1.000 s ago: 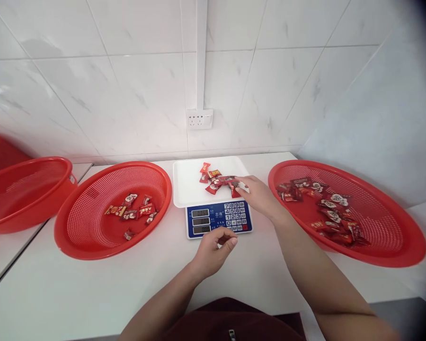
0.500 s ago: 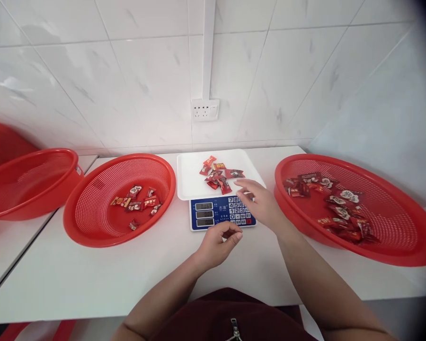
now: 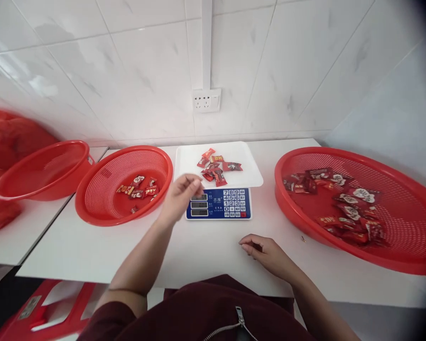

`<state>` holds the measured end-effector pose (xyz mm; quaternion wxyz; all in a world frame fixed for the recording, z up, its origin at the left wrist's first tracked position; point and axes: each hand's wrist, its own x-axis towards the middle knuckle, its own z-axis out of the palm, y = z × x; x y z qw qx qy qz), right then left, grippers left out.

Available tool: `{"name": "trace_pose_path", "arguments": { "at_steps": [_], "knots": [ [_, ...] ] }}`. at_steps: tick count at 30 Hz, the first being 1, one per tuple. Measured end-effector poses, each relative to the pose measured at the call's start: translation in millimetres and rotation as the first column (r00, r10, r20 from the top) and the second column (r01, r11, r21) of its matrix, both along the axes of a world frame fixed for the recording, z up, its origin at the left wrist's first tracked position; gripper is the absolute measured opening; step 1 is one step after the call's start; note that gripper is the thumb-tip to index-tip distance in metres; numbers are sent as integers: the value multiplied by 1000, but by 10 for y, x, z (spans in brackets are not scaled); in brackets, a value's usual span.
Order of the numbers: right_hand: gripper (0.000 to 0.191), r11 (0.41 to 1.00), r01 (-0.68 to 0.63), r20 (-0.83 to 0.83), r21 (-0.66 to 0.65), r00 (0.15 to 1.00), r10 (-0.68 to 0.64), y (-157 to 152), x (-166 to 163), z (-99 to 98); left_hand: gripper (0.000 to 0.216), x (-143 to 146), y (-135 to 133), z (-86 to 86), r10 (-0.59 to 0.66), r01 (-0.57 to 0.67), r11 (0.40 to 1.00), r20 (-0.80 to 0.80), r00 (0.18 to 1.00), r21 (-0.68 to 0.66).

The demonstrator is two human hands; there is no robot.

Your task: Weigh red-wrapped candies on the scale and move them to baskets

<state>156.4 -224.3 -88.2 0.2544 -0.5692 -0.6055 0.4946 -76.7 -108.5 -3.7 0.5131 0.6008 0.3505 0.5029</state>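
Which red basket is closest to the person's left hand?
The middle basket, just left of the scale, with a few wrapped sweets inside. It sits beside the left hand; the far-left basket and right basket are farther away.

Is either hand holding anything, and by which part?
Nothing visible in either: the left hand is by the scale, the right hand over the white table.

Glossy plastic baskets (image 3: 291, 204) — shiny film wrappers (image 3: 232, 166) — smooth matt tabletop (image 3: 206, 253), polished wall tiles (image 3: 149, 85)
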Motion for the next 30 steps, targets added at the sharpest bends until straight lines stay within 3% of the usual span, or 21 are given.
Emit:
{"name": "trace_pose_path", "arguments": {
  "at_steps": [3, 6, 11, 13, 15, 20, 27, 30],
  "knots": [
    [14, 999, -41, -48, -17, 998, 41, -24, 4, -60, 19, 68, 304, 264, 64, -22, 985, -245, 967, 171],
    [14, 997, -71, -90, -14, 994, 69, -6, 15, -111, 20, 245, 670, 352, 102, 39, 962, -488, 867, 270],
    [14, 998, -61, -143, -2, 988, 60, 16, 32, -177, 35, 534, 1238, 198, 82, 163, 963, -811, 579, 213],
    [14, 998, -58, -154, 10, 986, 59, 10, 34, -211, 40, 613, 1384, 122, 92, 164, 968, -879, 468, 189],
    [17, 998, -53, -144, 15, 988, 55, -1, 34, -251, 43, 665, 1468, 60, 107, 162, 969, -908, 405, 186],
    [30, 999, -37, -102, 18, 994, 39, -20, 38, -319, 47, 702, 1473, -26, 108, 177, 968, -929, 354, 180],
    [29, 999, -41, -99, 26, 994, 44, -28, 37, -377, 55, 691, 1317, -27, 121, 175, 967, -936, 330, 187],
    [28, 999, -37, -105, 34, 994, 40, -24, 31, -413, 54, 742, 1239, -8, 143, 267, 933, -930, 340, 241]
  ]
}}
